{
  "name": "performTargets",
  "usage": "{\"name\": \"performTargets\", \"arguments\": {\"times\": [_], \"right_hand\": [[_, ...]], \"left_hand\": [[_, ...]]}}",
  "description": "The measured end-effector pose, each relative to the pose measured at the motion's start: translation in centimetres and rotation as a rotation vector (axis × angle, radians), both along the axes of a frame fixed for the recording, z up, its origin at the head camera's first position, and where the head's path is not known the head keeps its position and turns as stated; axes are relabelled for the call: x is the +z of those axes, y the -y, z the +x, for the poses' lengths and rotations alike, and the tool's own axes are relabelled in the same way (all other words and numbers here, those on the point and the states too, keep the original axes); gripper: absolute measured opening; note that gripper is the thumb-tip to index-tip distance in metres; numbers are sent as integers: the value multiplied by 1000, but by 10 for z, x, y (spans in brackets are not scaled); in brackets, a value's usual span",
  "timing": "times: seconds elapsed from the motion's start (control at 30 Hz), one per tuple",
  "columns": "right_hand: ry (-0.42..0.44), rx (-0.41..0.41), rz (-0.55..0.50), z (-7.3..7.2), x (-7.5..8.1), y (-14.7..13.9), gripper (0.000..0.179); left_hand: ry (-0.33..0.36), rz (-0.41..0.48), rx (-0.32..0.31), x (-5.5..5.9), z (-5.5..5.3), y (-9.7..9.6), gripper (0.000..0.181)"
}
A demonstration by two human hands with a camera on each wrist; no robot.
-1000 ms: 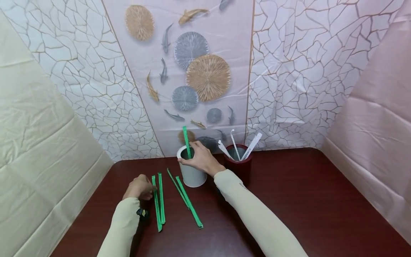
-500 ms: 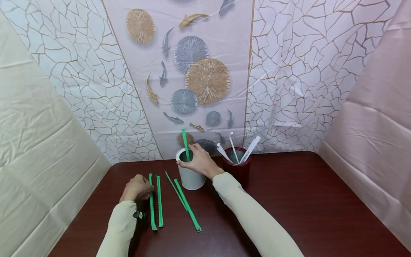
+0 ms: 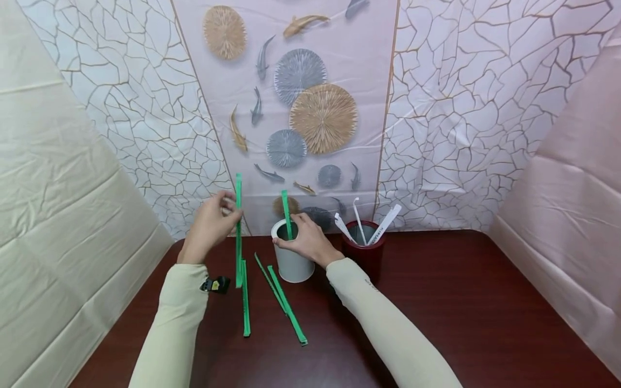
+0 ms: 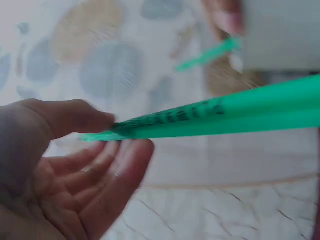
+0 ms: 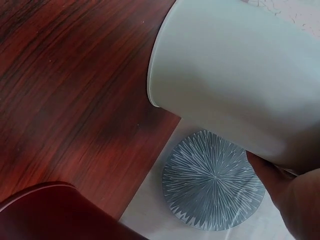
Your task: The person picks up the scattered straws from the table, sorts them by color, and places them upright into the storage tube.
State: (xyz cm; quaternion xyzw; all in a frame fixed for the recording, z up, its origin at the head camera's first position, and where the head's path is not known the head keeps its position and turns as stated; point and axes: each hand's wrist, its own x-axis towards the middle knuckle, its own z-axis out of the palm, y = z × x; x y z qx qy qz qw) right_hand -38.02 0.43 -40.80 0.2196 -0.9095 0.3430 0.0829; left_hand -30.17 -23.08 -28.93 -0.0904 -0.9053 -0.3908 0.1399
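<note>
Clearly, the left-hand grip [image 3: 212, 220] pinches a green stick [image 3: 239, 230] between thumb and fingers and holds it straight up over the worktop [image 3: 436, 302]. Its low end shows in front of a flat green stick [image 3: 246, 307], and I cannot tell if they touch. In the left wrist view, its dark letters are too blurry to read, and one end is cut off. The right-hand grip [image 3: 309, 242] holds the pale can [image 3: 291, 267] near its rim. A standing green stick [image 3: 285, 207] pokes out, its bottom hidden inside. Two slanted green sticks [image 3: 290, 310] lie close together nearby. The red can [image 3: 366, 256] has white sticks [image 3: 386, 223] in it, their bottoms hidden, and a sleeve [image 3: 351, 277] covers part of it. The right wrist view cuts off most of the right hand.
</note>
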Motion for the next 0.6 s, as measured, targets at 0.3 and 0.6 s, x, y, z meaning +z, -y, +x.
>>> {"name": "performTargets", "arguments": {"times": [0.3, 0.6], "right_hand": [[15, -11, -12, 2, -1, -2, 97], [8, -18, -20, 1, -1, 0, 101]], "left_hand": [[-475, 249, -84, 19, -8, -47, 34], [-432, 228, -79, -13, -27, -65, 32]]}}
